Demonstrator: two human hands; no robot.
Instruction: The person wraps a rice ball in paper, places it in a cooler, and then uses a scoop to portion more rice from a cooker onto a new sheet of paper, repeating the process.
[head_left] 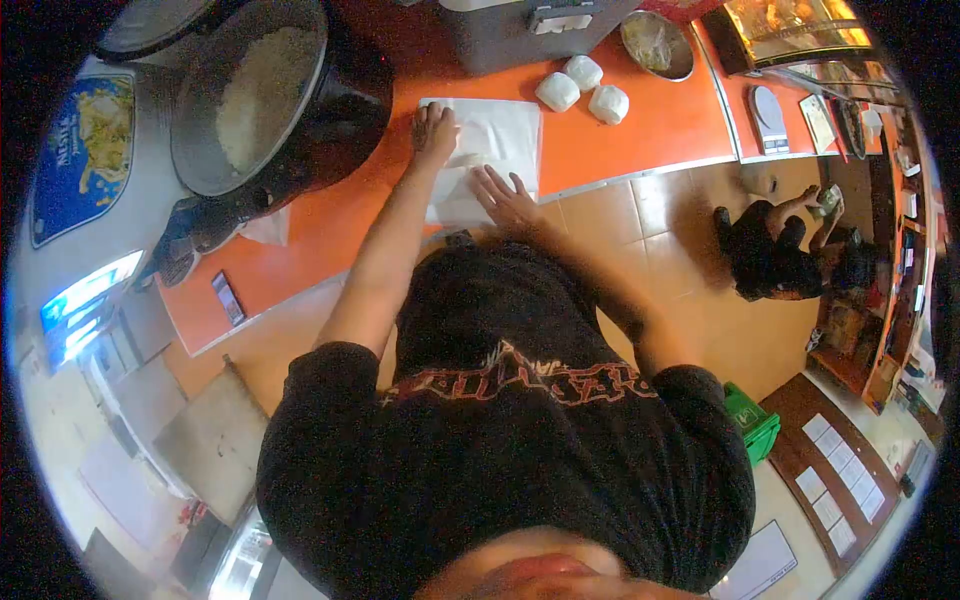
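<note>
- My left arm runs straight out over the orange counter [640, 130], elbow nearly locked. My left hand [435, 128] sits on the far left corner of the white sheet [505, 135].
- The left fingers look curled under, knuckles up. I cannot tell whether they pinch the sheet's edge or only press on it.
- My right arm is bent, with the forearm coming in from the right. My right hand [505, 197] lies flat on the near part of the sheet, palm down and fingers spread, gripping nothing.
- The sheet lies flat on the counter at its near edge, directly ahead of my chest. Both hands are touching it, the left farther out than the right.
- A big dark cooker pot [300, 140] stands to the left of the sheet with its lid open. White rice [258, 90] fills much of its inner bowl.
- Three white rounded lumps [584, 88] sit bunched together on the counter just beyond the sheet's far right corner.
- A metal bowl [657, 45] is farther right at the back, with something pale inside that is too small to tell.
- A grey box [510, 35] stands behind the sheet.
- A small scale [768, 115] rests on the counter's right end.
- Another person [785, 250] crouches on the tiled floor to the right, well apart from me.
</note>
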